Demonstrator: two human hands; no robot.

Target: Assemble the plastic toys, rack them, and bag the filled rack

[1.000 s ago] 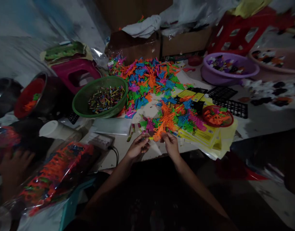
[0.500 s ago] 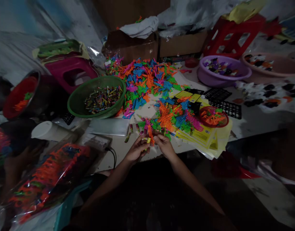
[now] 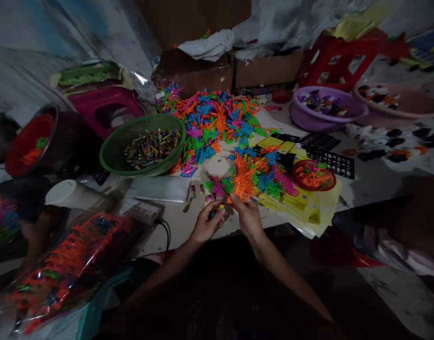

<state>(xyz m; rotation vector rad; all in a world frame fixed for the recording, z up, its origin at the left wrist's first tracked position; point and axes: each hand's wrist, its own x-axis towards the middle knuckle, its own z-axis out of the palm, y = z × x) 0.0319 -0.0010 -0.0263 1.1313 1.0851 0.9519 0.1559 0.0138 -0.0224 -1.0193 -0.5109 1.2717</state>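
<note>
Here's the left hand (image 3: 207, 224), fingers curled in, pinching 1 small yellow roll (image 3: 221, 206) over the near edge of the worktop (image 3: 181, 222). Just beside it, the right hand (image 3: 250, 216), thumb and fingers drawn nearly together at the front of the orange pieces (image 3: 242, 178); whether it grips 1, I can't tell. Off left, the green basin (image 3: 113, 152) holds more rolls; off right, there's the red basket (image 3: 321, 188) by yellow cards (image 3: 302, 205).

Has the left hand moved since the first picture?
Yes, slightly: judged against the green basin, the left hand has shifted to the right, widening the gap between them.
</note>
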